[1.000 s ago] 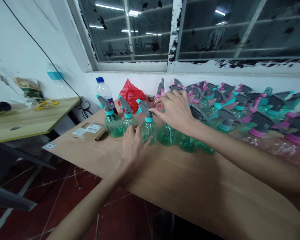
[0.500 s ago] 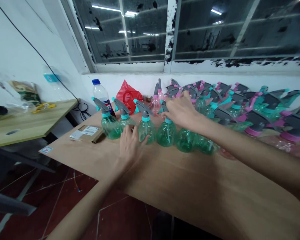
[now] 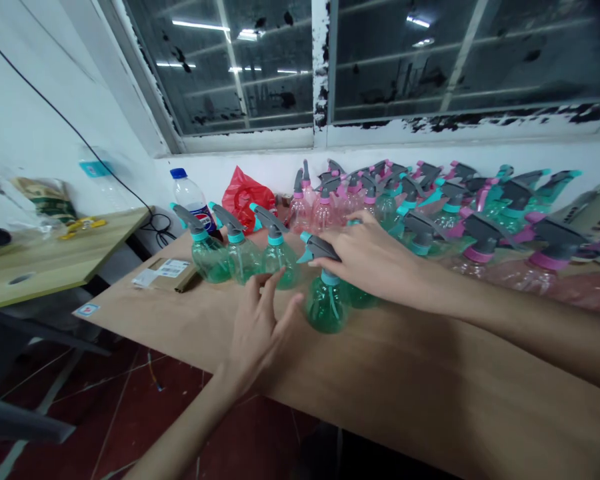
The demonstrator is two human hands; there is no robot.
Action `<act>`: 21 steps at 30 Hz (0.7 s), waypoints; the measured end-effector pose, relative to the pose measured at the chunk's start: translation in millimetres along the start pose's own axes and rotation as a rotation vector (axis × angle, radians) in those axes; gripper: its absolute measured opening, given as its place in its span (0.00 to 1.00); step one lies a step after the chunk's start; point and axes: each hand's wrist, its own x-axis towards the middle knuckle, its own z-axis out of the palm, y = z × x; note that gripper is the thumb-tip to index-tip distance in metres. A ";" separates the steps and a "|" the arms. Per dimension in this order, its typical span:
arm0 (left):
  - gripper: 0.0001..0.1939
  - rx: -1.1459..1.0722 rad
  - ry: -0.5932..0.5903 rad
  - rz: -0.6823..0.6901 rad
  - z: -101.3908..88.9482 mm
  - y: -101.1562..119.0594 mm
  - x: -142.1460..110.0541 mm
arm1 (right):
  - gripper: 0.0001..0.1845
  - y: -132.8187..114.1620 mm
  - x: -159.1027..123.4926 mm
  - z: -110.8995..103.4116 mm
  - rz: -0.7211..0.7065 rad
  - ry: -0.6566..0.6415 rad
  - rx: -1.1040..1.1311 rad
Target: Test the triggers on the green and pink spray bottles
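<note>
My right hand is closed over the grey trigger head of a green spray bottle that stands forward of its row on the wooden table. My left hand hovers open just left of that bottle, fingers spread, holding nothing. Three more green spray bottles with teal collars stand in a line to the left. Behind my right arm, several pink and green spray bottles crowd the back of the table below the window.
A water bottle with a blue cap and a red plastic bag sit at the table's far left corner. A small cardboard box lies near the left edge. A second table stands to the left, red tiled floor below.
My right hand has dragged one green bottle out of the row toward me. My left hand has left the neighbouring bottle and drawn back, open. The view has shifted right.
</note>
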 end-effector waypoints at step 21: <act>0.19 -0.427 -0.091 -0.144 52.2 21.6 19.2 | 0.16 27.7 -89.1 -17.7 -0.116 0.100 0.285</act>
